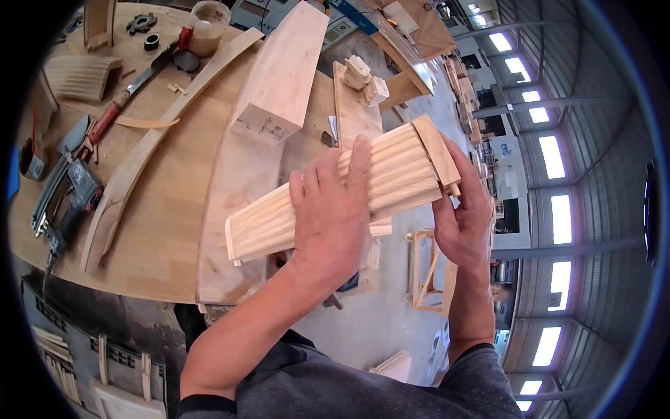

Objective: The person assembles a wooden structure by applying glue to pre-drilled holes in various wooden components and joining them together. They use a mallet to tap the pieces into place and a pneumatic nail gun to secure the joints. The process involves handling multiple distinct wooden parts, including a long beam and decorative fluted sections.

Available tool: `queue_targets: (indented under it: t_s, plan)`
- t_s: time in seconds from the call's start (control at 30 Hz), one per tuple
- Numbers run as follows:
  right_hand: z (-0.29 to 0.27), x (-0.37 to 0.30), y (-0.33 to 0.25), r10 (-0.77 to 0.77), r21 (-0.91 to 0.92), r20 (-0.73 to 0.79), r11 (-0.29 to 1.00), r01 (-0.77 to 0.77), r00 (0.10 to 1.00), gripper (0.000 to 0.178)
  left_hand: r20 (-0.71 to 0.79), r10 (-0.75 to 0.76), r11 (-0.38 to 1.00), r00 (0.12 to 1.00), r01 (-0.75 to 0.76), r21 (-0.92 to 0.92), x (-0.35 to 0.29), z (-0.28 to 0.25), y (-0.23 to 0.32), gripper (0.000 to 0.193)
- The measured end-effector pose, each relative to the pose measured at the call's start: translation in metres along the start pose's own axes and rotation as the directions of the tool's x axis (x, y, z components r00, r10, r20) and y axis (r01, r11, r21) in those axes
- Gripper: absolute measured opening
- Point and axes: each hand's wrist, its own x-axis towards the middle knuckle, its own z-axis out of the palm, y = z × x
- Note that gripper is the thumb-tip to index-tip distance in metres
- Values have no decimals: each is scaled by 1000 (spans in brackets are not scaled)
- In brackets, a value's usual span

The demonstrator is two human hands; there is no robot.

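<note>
A fluted pale wooden piece [398,174], tapered and ribbed along its length, is held tilted above the workbench edge. My left hand [331,216] is closed around its middle, with fingers spread over the ribs. At its right end sits a flat wooden end piece [437,155], with a narrow dark gap between the two. My right hand [466,223] grips this end piece, fingers behind it and thumb below. A small peg-like stub [455,189] sticks out by the right fingers. A thin light strip [229,237] edges the fluted piece's left end.
On the workbench [174,237] stand a large tapered wooden block [285,73] and a long curved slat [132,167]. Left of them lie a nail gun [70,195], a red-handled saw-like tool [115,112] and another fluted piece [80,75]. A wooden frame [426,272] stands on the floor at right.
</note>
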Motion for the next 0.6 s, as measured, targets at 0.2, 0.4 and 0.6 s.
queue_targets:
  t_s: [0.2,0.4,0.6]
  plan:
    - [-2,2,-9,-79,-64,24,995,80,997,72,4,-8,1000,1000,9,-21,-2,-8,1,89]
    - [2,10,-13,-262,-1,11,965,262,965,69,-88,-9,999,996,5,-42,-21,-22,8,102]
    - [-14,-15,-25,-315,96,116,948,305,942,69,63,46,973,997,-30,-229,-41,-59,4,133]
